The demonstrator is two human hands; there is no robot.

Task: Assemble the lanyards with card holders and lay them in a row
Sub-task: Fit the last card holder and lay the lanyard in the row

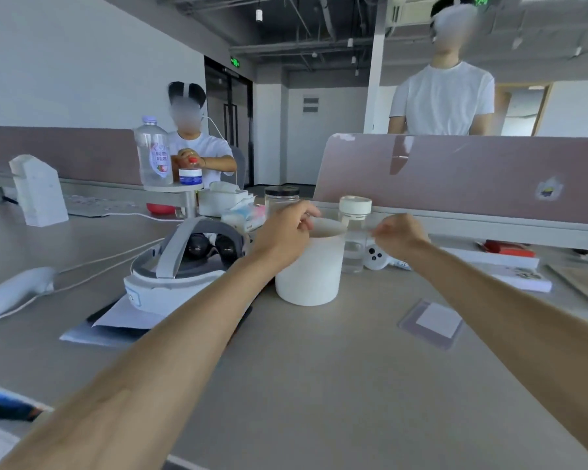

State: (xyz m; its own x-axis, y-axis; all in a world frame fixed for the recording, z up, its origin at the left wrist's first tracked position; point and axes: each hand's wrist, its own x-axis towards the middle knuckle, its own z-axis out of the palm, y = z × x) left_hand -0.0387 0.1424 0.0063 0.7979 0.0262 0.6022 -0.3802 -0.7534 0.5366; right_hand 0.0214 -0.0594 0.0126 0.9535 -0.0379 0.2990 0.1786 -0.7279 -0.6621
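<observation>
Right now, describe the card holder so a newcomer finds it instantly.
On the grey desk, find the white tub in the middle, then look nearer and to its right. The card holder lies flat by itself there: a clear, purplish sleeve with a white card inside, thinner than the books behind it.

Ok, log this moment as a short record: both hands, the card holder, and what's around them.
left hand: at the rim of the white container, fingers curled; grip unclear
right hand: beside the clear bottle, fingers curled; contents hidden
card holder: flat on the table, apart from both hands
headset: on papers, beside the left forearm
</observation>
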